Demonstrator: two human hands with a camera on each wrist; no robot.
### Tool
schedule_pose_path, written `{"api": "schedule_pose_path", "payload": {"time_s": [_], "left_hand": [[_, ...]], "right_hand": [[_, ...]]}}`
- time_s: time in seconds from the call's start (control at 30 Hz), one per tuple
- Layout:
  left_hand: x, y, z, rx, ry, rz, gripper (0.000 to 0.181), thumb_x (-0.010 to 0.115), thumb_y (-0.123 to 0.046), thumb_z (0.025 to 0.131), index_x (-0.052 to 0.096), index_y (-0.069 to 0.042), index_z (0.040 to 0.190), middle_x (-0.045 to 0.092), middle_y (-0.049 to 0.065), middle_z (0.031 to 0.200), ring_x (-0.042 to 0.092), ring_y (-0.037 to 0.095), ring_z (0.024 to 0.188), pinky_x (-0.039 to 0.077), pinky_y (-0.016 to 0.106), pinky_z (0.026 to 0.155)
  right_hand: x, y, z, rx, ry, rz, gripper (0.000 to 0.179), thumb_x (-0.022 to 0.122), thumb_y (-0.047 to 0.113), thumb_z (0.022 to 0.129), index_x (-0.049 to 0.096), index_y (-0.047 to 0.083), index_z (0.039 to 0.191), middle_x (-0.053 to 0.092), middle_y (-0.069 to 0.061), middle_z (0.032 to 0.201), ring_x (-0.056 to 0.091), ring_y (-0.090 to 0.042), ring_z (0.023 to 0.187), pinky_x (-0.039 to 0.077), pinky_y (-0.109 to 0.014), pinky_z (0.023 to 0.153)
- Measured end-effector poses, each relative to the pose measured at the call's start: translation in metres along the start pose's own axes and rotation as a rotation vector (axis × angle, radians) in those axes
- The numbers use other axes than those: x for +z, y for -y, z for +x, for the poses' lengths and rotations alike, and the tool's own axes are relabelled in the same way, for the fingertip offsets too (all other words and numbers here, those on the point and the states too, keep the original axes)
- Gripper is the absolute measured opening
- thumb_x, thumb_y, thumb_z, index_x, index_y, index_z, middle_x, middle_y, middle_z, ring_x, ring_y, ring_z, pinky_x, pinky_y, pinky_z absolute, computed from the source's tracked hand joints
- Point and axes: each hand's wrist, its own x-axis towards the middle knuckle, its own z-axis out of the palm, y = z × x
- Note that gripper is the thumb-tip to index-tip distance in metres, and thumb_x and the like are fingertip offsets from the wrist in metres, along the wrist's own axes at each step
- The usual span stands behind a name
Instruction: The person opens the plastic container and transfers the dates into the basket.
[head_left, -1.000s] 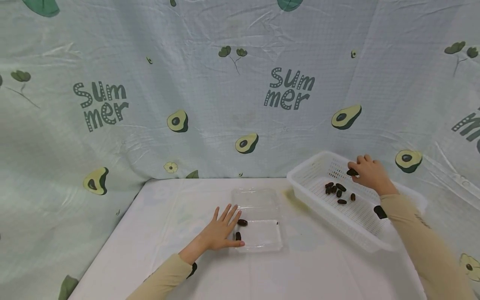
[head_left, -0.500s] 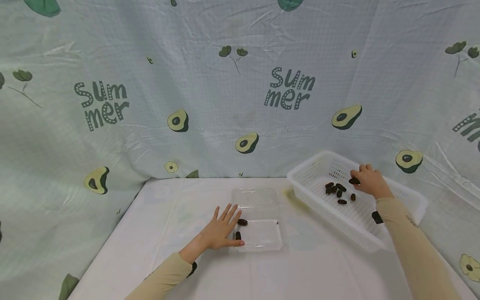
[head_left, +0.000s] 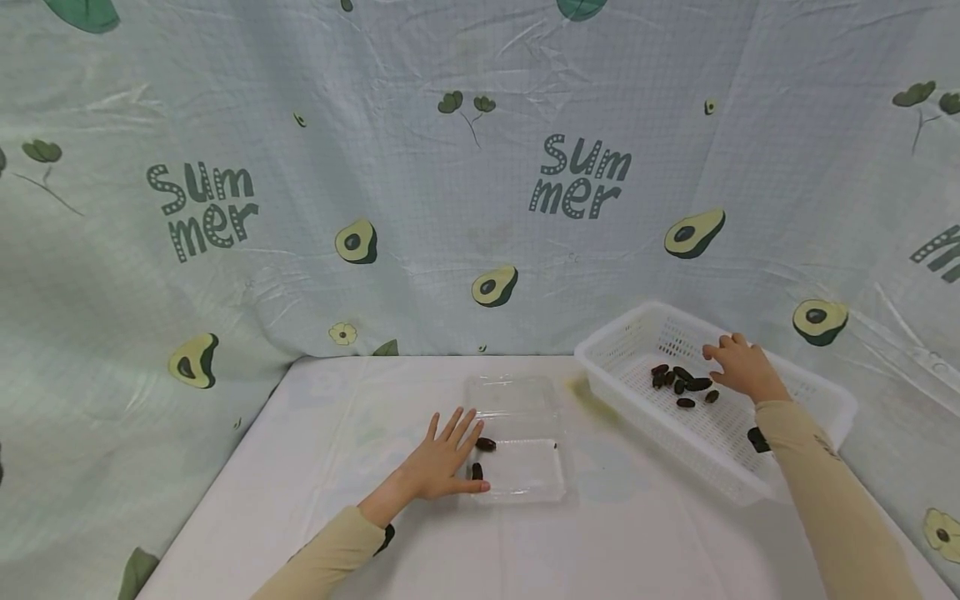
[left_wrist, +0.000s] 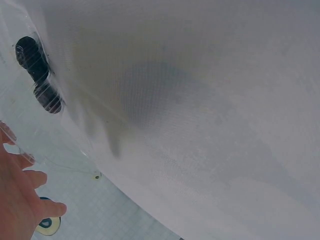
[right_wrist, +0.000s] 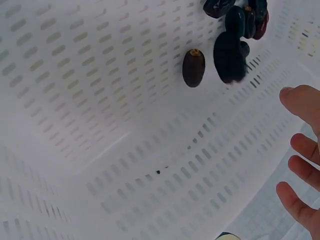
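Observation:
My left hand [head_left: 438, 462] lies with fingers spread at the left edge of a clear plastic clamshell box [head_left: 525, 475]. Inside that box, close to the fingers, are two dark dates, one upper [head_left: 486, 445] and one lower [head_left: 477, 472]. Over a white perforated basket [head_left: 660, 437], my right hand [head_left: 742, 368] hovers with fingers loosely parted and nothing in them. Several dates lie on the basket's floor, among them a long dark one [head_left: 699, 384] just left of the fingertips. The right wrist view shows a lone brown date [right_wrist: 193, 68] with a pale stem end.
The box's clear lid [head_left: 513, 396] is folded back behind it. A pale cloth covers the table [head_left: 405, 542], with the basket at the right. Behind stands a curtain [head_left: 420, 167] printed with avocados.
My right hand has let go of a date, which now lies among the others in the basket; one nearby date has shifted slightly. The left hand has stayed put.

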Motion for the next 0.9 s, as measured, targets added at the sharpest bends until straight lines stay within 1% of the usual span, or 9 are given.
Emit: {"api": "schedule_pose_path", "payload": {"time_s": [0.17, 0.3, 0.43, 0.6, 0.7, 0.8, 0.9], "left_hand": [[-0.001, 0.0, 0.0, 0.0, -0.002, 0.001, 0.095, 0.03, -0.074, 0.079, 0.013, -0.007, 0.144, 0.008, 0.015, 0.151, 0.008, 0.035, 0.138, 0.01, 0.061, 0.105], [-0.001, 0.0, 0.001, 0.001, -0.001, 0.0, 0.095, 0.03, -0.074, 0.079, 0.013, -0.007, 0.144, 0.008, 0.015, 0.151, 0.008, 0.035, 0.138, 0.01, 0.061, 0.104], [0.0, 0.0, 0.001, 0.003, -0.005, 0.005, 0.095, 0.03, -0.074, 0.079, 0.013, -0.007, 0.144, 0.009, 0.015, 0.15, 0.009, 0.036, 0.138, 0.011, 0.061, 0.104], [0.001, 0.0, 0.001, 0.002, -0.017, -0.002, 0.095, 0.03, -0.074, 0.079, 0.014, -0.007, 0.144, 0.01, 0.015, 0.15, 0.009, 0.036, 0.138, 0.011, 0.061, 0.104], [0.0, -0.001, 0.0, 0.005, -0.02, -0.02, 0.095, 0.031, -0.073, 0.079, 0.014, -0.006, 0.144, 0.01, 0.015, 0.15, 0.009, 0.037, 0.137, 0.011, 0.062, 0.103], [-0.001, -0.002, -0.001, 0.0, -0.014, -0.038, 0.094, 0.034, -0.072, 0.079, 0.013, -0.006, 0.144, 0.009, 0.015, 0.15, 0.008, 0.036, 0.138, 0.01, 0.062, 0.104], [-0.003, -0.002, -0.001, -0.009, -0.008, -0.046, 0.095, 0.035, -0.071, 0.079, 0.012, -0.006, 0.144, 0.008, 0.015, 0.151, 0.007, 0.036, 0.138, 0.009, 0.061, 0.104]], "right_hand": [[-0.006, -0.001, -0.002, 0.001, -0.01, 0.029, 0.018, 0.071, 0.013, 0.072, 0.059, 0.008, 0.085, 0.052, -0.015, 0.078, 0.049, -0.036, 0.081, 0.043, -0.049, 0.056], [-0.015, 0.002, -0.002, 0.002, -0.02, 0.06, 0.015, 0.07, 0.012, 0.073, 0.06, 0.009, 0.084, 0.052, -0.012, 0.077, 0.049, -0.034, 0.08, 0.043, -0.047, 0.056], [-0.029, 0.01, -0.001, -0.031, -0.061, 0.09, 0.013, 0.07, 0.011, 0.073, 0.062, 0.01, 0.084, 0.052, -0.009, 0.077, 0.049, -0.03, 0.079, 0.043, -0.045, 0.058], [-0.049, 0.024, -0.001, -0.115, -0.147, 0.116, 0.013, 0.07, 0.01, 0.072, 0.062, 0.011, 0.083, 0.054, -0.007, 0.077, 0.049, -0.028, 0.077, 0.044, -0.042, 0.057], [-0.06, 0.036, -0.002, -0.181, -0.229, 0.124, 0.014, 0.072, 0.01, 0.07, 0.063, 0.012, 0.081, 0.054, -0.005, 0.075, 0.048, -0.025, 0.073, 0.042, -0.038, 0.054], [-0.072, 0.054, -0.003, -0.251, -0.304, 0.143, 0.017, 0.074, 0.008, 0.068, 0.063, 0.013, 0.079, 0.053, -0.003, 0.073, 0.047, -0.022, 0.071, 0.04, -0.034, 0.052], [-0.083, 0.077, -0.002, -0.323, -0.339, 0.162, 0.019, 0.074, 0.007, 0.067, 0.062, 0.013, 0.08, 0.052, -0.002, 0.073, 0.046, -0.019, 0.07, 0.039, -0.031, 0.052]]}}
